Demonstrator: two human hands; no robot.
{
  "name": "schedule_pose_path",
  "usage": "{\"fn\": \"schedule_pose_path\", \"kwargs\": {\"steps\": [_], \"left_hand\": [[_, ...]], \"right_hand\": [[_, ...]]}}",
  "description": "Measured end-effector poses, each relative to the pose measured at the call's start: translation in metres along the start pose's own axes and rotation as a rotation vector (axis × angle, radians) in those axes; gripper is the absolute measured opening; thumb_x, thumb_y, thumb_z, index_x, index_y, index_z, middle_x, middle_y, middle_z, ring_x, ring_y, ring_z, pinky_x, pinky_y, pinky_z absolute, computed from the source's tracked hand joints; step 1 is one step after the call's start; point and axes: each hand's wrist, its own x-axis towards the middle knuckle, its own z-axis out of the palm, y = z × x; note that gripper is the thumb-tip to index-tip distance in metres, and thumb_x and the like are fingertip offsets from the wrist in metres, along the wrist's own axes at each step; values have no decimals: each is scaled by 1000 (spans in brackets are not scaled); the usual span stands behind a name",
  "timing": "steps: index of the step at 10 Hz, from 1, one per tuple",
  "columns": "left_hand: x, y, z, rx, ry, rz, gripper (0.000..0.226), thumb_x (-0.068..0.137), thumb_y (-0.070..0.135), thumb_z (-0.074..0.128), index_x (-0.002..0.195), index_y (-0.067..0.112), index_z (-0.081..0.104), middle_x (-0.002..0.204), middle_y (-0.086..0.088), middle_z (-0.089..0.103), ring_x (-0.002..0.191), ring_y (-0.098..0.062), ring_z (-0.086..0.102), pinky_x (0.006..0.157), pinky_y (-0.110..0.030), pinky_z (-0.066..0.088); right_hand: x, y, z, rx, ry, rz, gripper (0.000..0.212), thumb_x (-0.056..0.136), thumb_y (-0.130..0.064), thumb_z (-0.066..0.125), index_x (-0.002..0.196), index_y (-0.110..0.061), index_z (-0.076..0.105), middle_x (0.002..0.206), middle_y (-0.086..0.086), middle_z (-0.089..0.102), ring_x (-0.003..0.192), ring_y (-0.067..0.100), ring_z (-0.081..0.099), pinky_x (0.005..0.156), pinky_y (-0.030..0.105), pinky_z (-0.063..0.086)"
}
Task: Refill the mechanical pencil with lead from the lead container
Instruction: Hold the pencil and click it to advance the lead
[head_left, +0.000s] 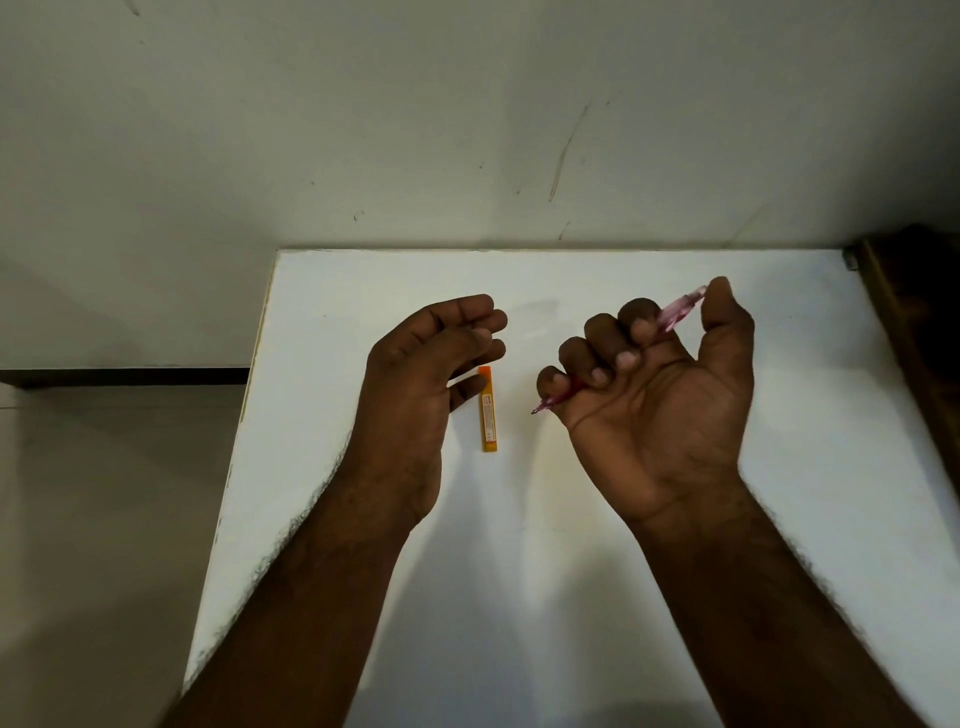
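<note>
My right hand (660, 384), palm up, curls its fingers around the pink mechanical pencil (680, 309), tip pointing lower left, thumb at the cap end. My left hand (421, 374) hovers with loosely bent fingers, holding nothing. The orange lead container (488, 410) lies flat on the white table (545, 519), just beside the left fingers.
</note>
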Motion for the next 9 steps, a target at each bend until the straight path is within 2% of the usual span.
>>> {"fn": "schedule_pose_path", "kwargs": {"steps": [2,4,5,9], "left_hand": [[0,-1,0,10,2,6,24,96,10,56,109,22,72,109,3,79,101,-18,74,91,-35,57],[0,-2,0,7,-10,6,24,96,10,56,109,22,72,110,3,78,101,-18,74,88,-32,58],[0,-2,0,6,-5,4,24,96,10,56,108,23,72,109,3,79,101,-18,75,90,-33,58],[0,-2,1,6,-4,10,24,96,10,56,108,22,73,109,3,79,101,-19,74,90,-34,58]], "right_hand": [[0,-1,-2,29,6,6,47,93,-56,40,65,-18,43,60,-3,31,58,17,25,59,33,33],[1,-1,-3,60,12,8,53,94,-62,39,66,-18,45,61,-3,31,58,18,25,60,33,33],[0,-1,-4,44,6,4,49,93,-57,40,64,-18,42,60,-3,29,58,18,24,60,34,33],[0,-2,-4,34,3,10,50,94,-58,38,67,-17,46,62,-3,31,58,18,26,60,34,32]]}}
